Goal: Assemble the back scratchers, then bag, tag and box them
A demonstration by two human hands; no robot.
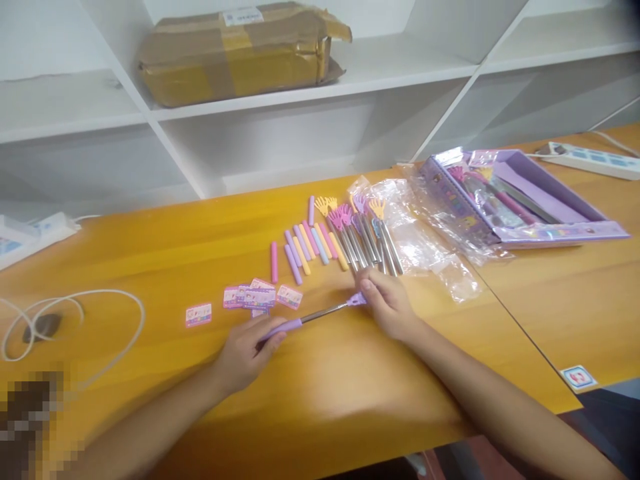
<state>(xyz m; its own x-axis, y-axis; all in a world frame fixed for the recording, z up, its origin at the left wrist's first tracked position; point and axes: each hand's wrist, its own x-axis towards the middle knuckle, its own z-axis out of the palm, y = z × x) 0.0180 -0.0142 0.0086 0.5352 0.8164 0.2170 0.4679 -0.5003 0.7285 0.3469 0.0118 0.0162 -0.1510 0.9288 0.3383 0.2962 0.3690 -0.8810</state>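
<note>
A purple back scratcher [325, 312] with a metal rod spans the space between my hands. My left hand [247, 352] is closed round its purple handle. At the other end, my right hand [387, 301] grips the purple hand-shaped head, which its fingers partly cover. Beyond my hands lie several metal rods [356, 243] with pink, yellow, purple and blue hand-shaped heads. Beside them on the left are several coloured handle tubes [305, 247], with a pink tube [274, 262] a little apart. Several small printed cards [257, 295] overlap near my left hand, and one card [199, 315] lies farther left.
An open purple box [555, 193] holding more scratchers stands at the right, with clear plastic wrappers [425, 233] beside it. White cable [140, 320] loops on the left of the table [150, 247]. Shelves at the back hold a taped carton [235, 57]. Power strips lie at both sides.
</note>
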